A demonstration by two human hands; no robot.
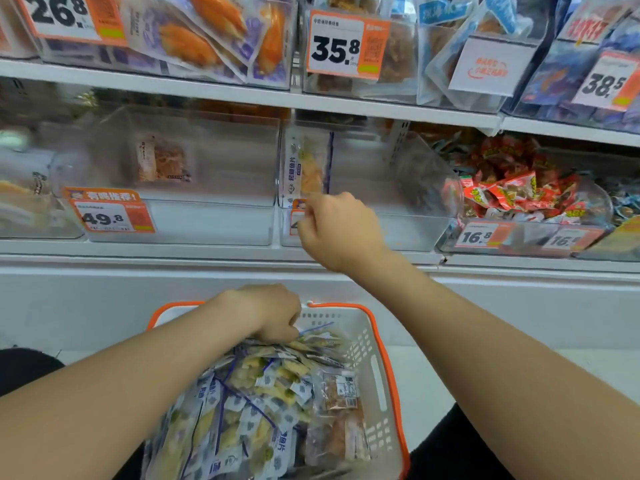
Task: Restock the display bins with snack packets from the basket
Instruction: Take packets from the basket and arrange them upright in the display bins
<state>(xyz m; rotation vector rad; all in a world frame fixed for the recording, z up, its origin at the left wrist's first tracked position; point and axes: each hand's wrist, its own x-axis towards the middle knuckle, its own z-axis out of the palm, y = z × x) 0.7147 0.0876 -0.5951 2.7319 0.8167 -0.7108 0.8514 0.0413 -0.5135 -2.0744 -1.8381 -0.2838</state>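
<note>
- Shelf-front tags: 49.8 tag [104, 219], 16.8 tag [479, 237], and 35.8 tag [334, 48] above.
- Left hand [273, 315] is low, its fingers curled round snack packets [249, 393] at the basket's [346, 315] far edge.
- Right hand [341, 223] is raised at the middle bin's [381, 230] front lip, fingers curled; I cannot tell if it pinches anything.

We see a white basket [364, 345] with an orange rim; its packets [249, 393] are white, blue-lined and yellow inside. Tags [110, 216] are orange and white with black digits, and wrappers [512, 192] are red and yellow.
</note>
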